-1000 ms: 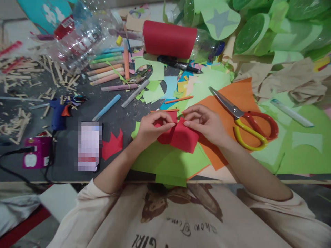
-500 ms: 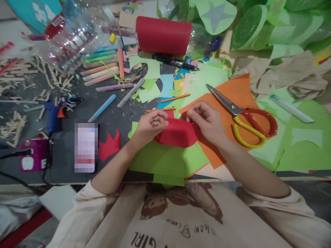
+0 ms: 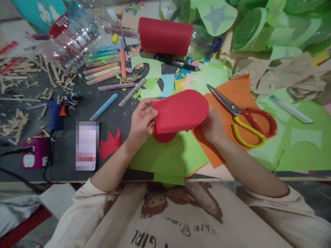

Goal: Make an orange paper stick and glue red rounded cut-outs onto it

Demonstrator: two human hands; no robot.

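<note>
A red paper piece (image 3: pixel 181 112) with a rounded right end is held up above the table. At its left edge, my left hand (image 3: pixel 143 119) pinches it between thumb and fingers. My right hand (image 3: pixel 212 124) is at the rounded end, blurred, its fingers mostly hidden behind the paper. Below, a round red paper shape (image 3: pixel 163 136) shows partly over green paper (image 3: pixel 165 156). Scissors (image 3: pixel 236 112) with red and yellow handles lie open on an orange sheet (image 3: pixel 241 88) to the right.
A clear bottle wrapped in red paper (image 3: pixel 165 36) lies at the back. Markers (image 3: pixel 104 106), a glue gun (image 3: pixel 55 113), a phone (image 3: pixel 87 146) and a jagged red scrap (image 3: pixel 110 144) are on the left. Crumpled brown paper (image 3: pixel 281 77) and a box cutter (image 3: pixel 291 109) are on the right.
The red paper has been raised and turned so its broad face shows. The round red shape beneath has come into view. My right hand has moved slightly right and down.
</note>
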